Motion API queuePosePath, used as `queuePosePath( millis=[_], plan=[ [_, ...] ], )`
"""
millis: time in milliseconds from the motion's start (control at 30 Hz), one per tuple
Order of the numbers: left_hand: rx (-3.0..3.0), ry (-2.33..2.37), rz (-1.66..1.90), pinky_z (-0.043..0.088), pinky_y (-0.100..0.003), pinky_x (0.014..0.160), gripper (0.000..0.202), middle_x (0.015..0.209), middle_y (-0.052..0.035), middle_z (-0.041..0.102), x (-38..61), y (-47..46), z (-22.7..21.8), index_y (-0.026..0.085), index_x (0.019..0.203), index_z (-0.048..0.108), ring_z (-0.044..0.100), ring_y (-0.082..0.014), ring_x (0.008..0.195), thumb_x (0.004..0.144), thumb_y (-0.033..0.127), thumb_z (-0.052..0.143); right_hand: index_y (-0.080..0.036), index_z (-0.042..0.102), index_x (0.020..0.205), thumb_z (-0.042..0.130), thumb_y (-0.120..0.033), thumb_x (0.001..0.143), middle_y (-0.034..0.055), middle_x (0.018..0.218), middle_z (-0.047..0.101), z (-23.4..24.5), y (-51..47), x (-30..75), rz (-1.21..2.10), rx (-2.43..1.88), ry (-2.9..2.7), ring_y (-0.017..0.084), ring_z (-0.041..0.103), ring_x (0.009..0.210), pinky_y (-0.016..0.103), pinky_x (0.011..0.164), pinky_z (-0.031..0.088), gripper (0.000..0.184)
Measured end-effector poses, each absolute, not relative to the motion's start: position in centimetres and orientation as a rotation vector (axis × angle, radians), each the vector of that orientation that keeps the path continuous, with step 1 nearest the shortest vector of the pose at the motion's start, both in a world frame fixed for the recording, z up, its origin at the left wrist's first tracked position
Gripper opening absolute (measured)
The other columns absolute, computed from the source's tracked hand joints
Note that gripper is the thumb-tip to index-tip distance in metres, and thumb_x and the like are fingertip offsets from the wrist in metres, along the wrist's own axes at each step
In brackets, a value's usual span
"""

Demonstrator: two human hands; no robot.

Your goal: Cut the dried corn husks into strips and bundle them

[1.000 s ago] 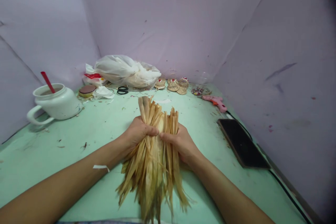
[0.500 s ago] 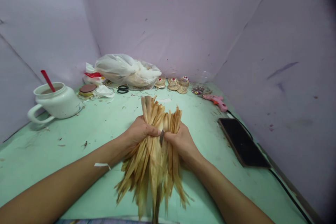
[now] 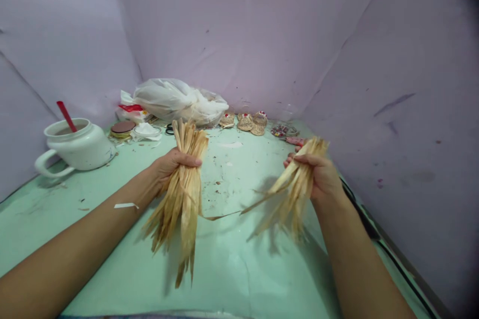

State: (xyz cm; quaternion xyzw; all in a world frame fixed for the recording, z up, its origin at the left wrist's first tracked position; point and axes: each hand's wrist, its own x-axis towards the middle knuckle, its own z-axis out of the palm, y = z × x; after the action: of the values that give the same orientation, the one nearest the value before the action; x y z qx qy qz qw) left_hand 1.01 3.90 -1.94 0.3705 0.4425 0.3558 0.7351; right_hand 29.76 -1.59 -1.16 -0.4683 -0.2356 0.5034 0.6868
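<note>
My left hand (image 3: 175,163) is wrapped round a thick bundle of dried tan leaf strips (image 3: 187,194), its trimmed ends up and its frayed ends hanging down. Off to the right, my right hand (image 3: 318,172) grips a smaller bundle of the same dried strips (image 3: 297,189), slanted and a little blurred at the lower ends. A thin strand (image 3: 220,217) stretches across the gap between the two bundles. Both bundles are held above the pale green tabletop (image 3: 228,259).
A white mug (image 3: 80,147) with a red stick stands at left. Behind are a white plastic bag (image 3: 179,102), partly hidden scissors (image 3: 169,129), small woven ornaments (image 3: 245,122), beads (image 3: 282,130) and a pink glue gun (image 3: 295,140). A black cable (image 3: 404,274) runs along the right edge.
The strips, held together by both hands at the centre before, are now parted into two bundles. My left hand moved left, my right hand moved right, now covering most of the phone.
</note>
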Motion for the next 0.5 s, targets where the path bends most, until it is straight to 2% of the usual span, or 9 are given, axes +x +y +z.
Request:
queuePosePath(
  millis=[67, 100, 167, 233, 267, 367, 500],
  plan=[
    [0.794, 0.944, 0.738, 0.053, -0.034, 0.045, 0.020, 0.052, -0.0050, 0.063, 1.1, 3.7, -2.0, 0.011, 0.070, 0.062, 0.059, -0.0187, 0.043, 0.052, 0.007, 0.068, -0.017, 0.051, 0.074, 0.056, -0.005, 0.048, -0.0019, 0.056, 0.052, -0.5, -1.9, 30.0, 1.269, -0.995, -0.496, 0.010, 0.054, 0.052, 0.021, 0.049, 0.052, 0.030],
    [0.785, 0.928, 0.727, 0.053, -0.034, 0.046, 0.021, 0.053, -0.0056, 0.064, 1.3, 3.4, -2.1, 0.010, 0.072, 0.062, 0.059, -0.0191, 0.044, 0.052, 0.008, 0.068, -0.016, 0.052, 0.075, 0.056, -0.006, 0.048, -0.0022, 0.057, 0.050, -0.4, -2.1, 29.8, 1.370, -0.974, -0.485, 0.008, 0.050, 0.050, 0.017, 0.045, 0.049, 0.030],
    [0.792, 0.892, 0.714, 0.053, -0.034, 0.049, 0.026, 0.056, -0.0061, 0.065, 1.9, 2.9, -2.5, 0.010, 0.076, 0.063, 0.060, -0.0198, 0.047, 0.051, 0.009, 0.070, -0.016, 0.052, 0.077, 0.059, -0.008, 0.050, -0.0040, 0.057, 0.047, -0.5, -2.2, 28.8, 1.582, -0.928, -0.529, 0.003, 0.040, 0.043, 0.009, 0.032, 0.033, 0.029],
    [0.818, 0.860, 0.719, 0.053, -0.034, 0.051, 0.034, 0.059, -0.0053, 0.065, 2.6, 2.3, -2.9, 0.010, 0.082, 0.063, 0.061, -0.0195, 0.050, 0.050, 0.010, 0.073, -0.016, 0.052, 0.077, 0.065, -0.011, 0.052, -0.0070, 0.053, 0.041, -1.2, -2.4, 27.1, 1.682, -0.954, -0.594, 0.001, 0.029, 0.039, 0.007, 0.028, 0.016, 0.028],
    [0.829, 0.848, 0.725, 0.052, -0.034, 0.053, 0.037, 0.061, -0.0051, 0.066, 3.0, 2.0, -3.1, 0.010, 0.085, 0.064, 0.061, -0.0193, 0.051, 0.049, 0.010, 0.074, -0.016, 0.052, 0.076, 0.068, -0.013, 0.052, -0.0083, 0.051, 0.039, -1.7, -2.5, 26.0, 1.673, -0.997, -0.636, 0.001, 0.026, 0.038, 0.008, 0.028, 0.013, 0.029],
    [0.839, 0.802, 0.731, 0.052, -0.035, 0.060, 0.042, 0.069, -0.0072, 0.068, 4.0, 1.1, -3.6, 0.009, 0.091, 0.064, 0.064, -0.0213, 0.060, 0.050, 0.011, 0.074, -0.016, 0.052, 0.071, 0.075, -0.020, 0.050, -0.0087, 0.047, 0.041, -3.5, -3.0, 22.7, 1.547, -1.167, -0.809, 0.002, 0.029, 0.038, 0.012, 0.030, 0.015, 0.031],
    [0.878, 0.667, 0.739, 0.051, -0.040, 0.068, 0.042, 0.077, -0.0110, 0.069, 4.9, 0.0, -4.1, 0.009, 0.096, 0.063, 0.065, -0.0254, 0.069, 0.055, 0.012, 0.071, -0.014, 0.054, 0.065, 0.074, -0.027, 0.052, -0.0048, 0.047, 0.048, -4.6, -3.8, 20.0, 1.522, -1.275, -0.986, 0.005, 0.036, 0.040, 0.017, 0.033, 0.019, 0.027]
  ],
)
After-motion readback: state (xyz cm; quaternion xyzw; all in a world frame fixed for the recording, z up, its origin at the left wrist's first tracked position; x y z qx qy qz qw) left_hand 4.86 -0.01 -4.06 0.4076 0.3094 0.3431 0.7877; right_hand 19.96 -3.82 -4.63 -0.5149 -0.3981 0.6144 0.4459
